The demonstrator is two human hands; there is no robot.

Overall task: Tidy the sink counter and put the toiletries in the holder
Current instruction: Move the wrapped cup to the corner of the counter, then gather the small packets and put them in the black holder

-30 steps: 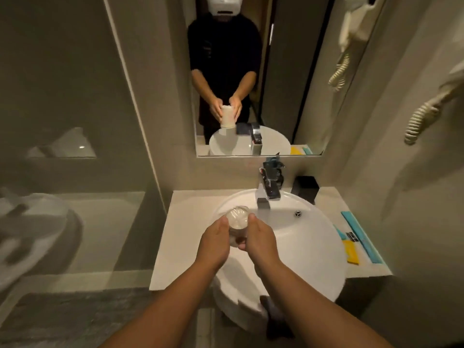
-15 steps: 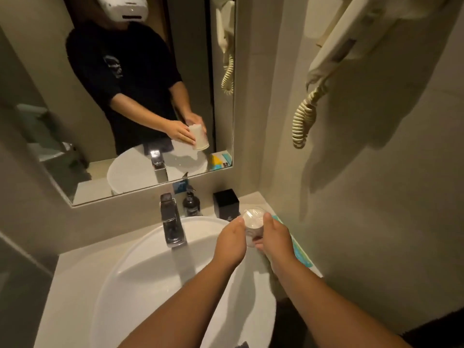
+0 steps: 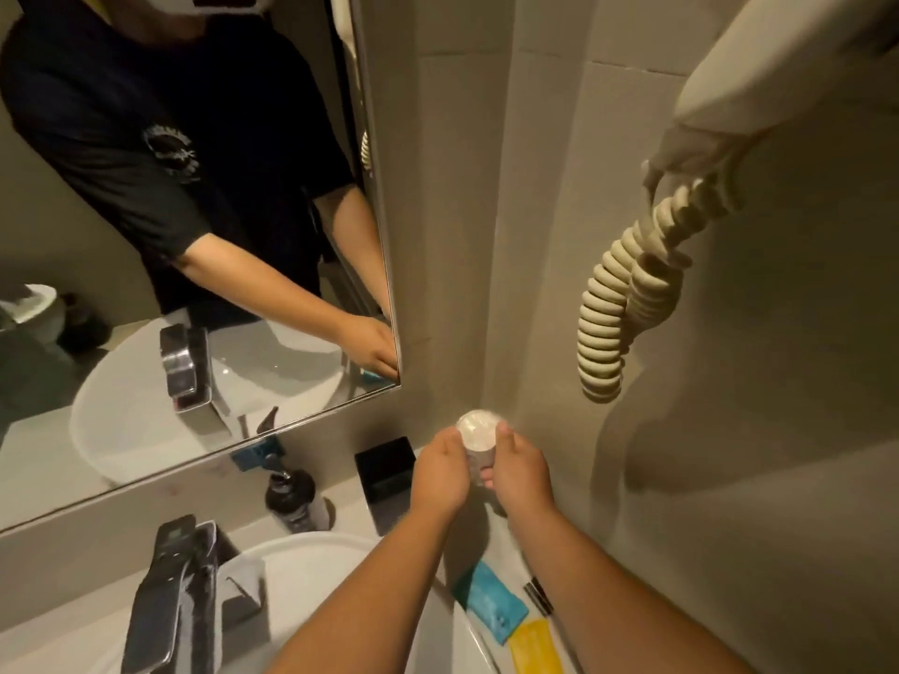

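Both of my hands grip a white paper cup [image 3: 476, 431], seen from above, near the back right corner of the counter. My left hand [image 3: 438, 474] wraps its left side and my right hand [image 3: 521, 471] wraps its right side. A black square holder [image 3: 386, 471] stands just left of my left hand, against the wall. Below my arms, flat toiletry packets lie on the counter: a blue one [image 3: 494, 598], a yellow one [image 3: 535, 647] and a small black item [image 3: 537, 595]. I cannot tell whether the cup rests on the counter.
A dark pump bottle [image 3: 292, 498] stands behind the white basin [image 3: 311, 571], beside the chrome faucet [image 3: 170, 595]. A mirror [image 3: 185, 235] covers the back wall. A wall-mounted hair dryer with a coiled cord [image 3: 627, 294] hangs on the right wall above the counter.
My hands carried the cup from over the middle of the basin to the back right corner, past the black holder. The view swung right and closer to the wall.
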